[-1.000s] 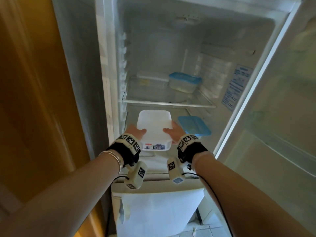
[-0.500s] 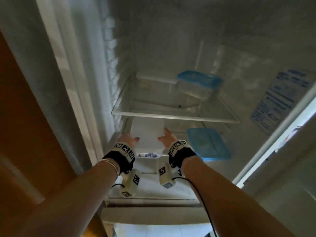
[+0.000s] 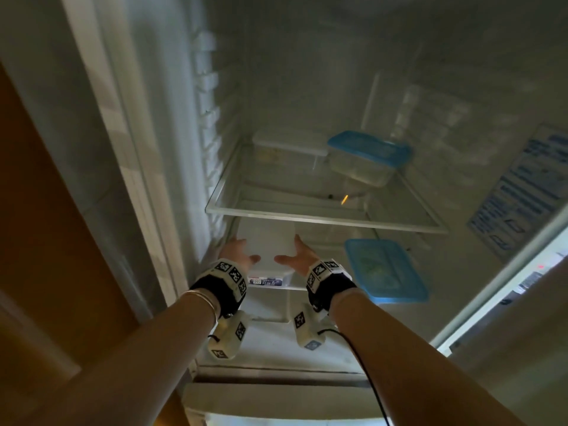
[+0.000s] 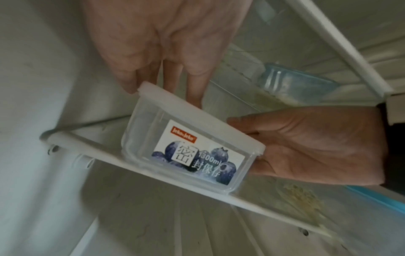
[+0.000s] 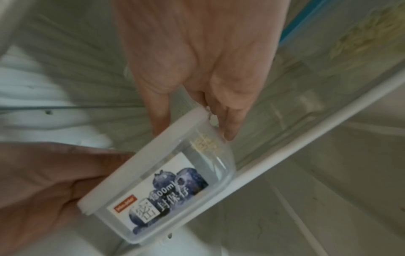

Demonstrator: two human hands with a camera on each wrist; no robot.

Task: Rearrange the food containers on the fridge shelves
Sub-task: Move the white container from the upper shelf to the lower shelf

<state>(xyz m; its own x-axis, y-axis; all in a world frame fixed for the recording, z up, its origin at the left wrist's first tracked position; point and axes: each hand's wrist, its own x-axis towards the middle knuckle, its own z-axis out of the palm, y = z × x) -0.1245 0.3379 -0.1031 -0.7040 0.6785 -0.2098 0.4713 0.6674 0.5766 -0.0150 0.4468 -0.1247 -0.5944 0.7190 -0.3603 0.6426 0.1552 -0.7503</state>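
Both hands' fingers grip the white-lidded box (image 3: pixel 266 250) by its sides: left hand (image 3: pixel 235 252), right hand (image 3: pixel 299 256). Long axis probably runs ahead of fingers, into shelf (image 3: pixel 270 286).

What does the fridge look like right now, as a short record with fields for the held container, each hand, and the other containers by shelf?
held container: clear rectangular plastic box with white lid and blueberry label, on the lower shelf's front edge
left hand: holds the box's left side
right hand: holds its right side
lower shelf, right: flat blue-lidded container, apart from the box
upper glass shelf: white-lidded clear container at the back, beside a blue-lidded clear container
fridge door: open
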